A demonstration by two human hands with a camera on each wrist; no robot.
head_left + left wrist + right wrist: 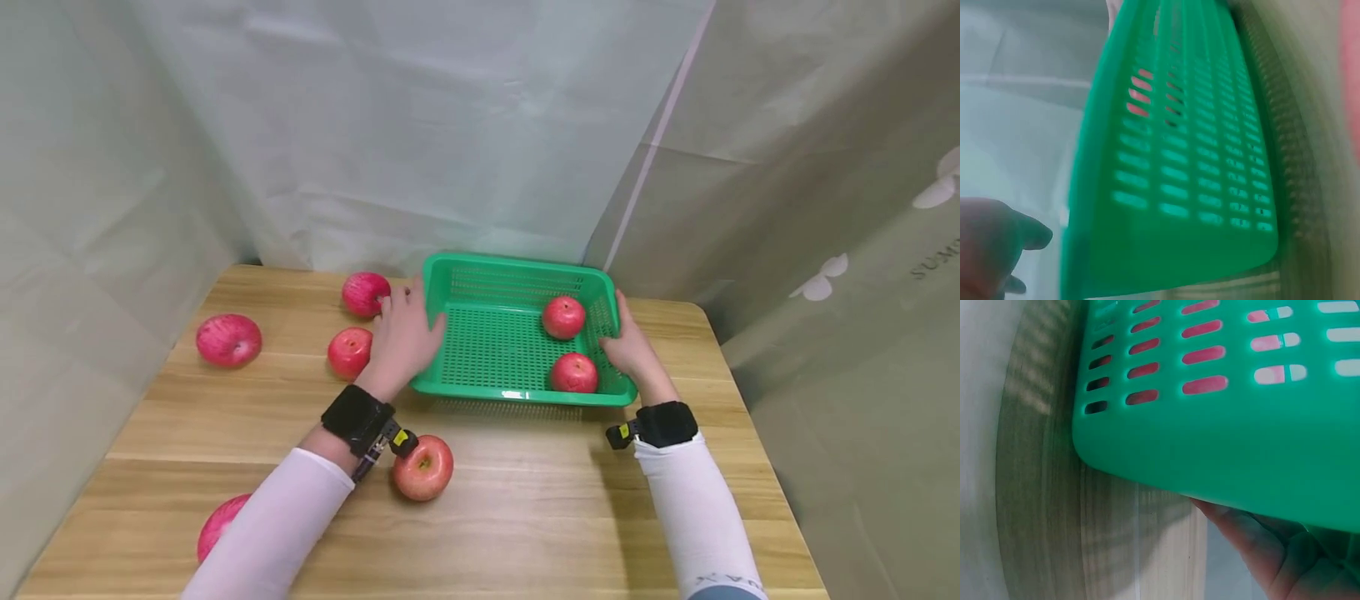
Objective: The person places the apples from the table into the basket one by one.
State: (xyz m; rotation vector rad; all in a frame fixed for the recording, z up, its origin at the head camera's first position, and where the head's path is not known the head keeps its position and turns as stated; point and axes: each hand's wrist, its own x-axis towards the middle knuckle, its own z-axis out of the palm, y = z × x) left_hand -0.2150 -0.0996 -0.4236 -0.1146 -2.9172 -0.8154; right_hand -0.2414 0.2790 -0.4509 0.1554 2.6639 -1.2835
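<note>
A green slotted plastic basket [495, 342] sits at the back middle of the wooden table [525, 517], its near edge casting a shadow as if raised a little. Two red apples [563, 317] [574, 372] lie in its right half. My left hand [405, 333] grips the basket's left wall, thumb over the rim. On the opposite wall my right hand [630, 346] holds on. In the right wrist view fingers [1254, 544] reach under the basket [1241, 425]. The left wrist view is filled by the basket's underside [1179, 187], with a fingertip [997, 244] at the lower left.
Several more red apples lie loose on the table: two just left of my left hand [366, 293] [349, 352], one far left [228, 340], one by my left wrist [423, 467], one under my left sleeve [221, 525]. Pale curtains enclose the table on three sides.
</note>
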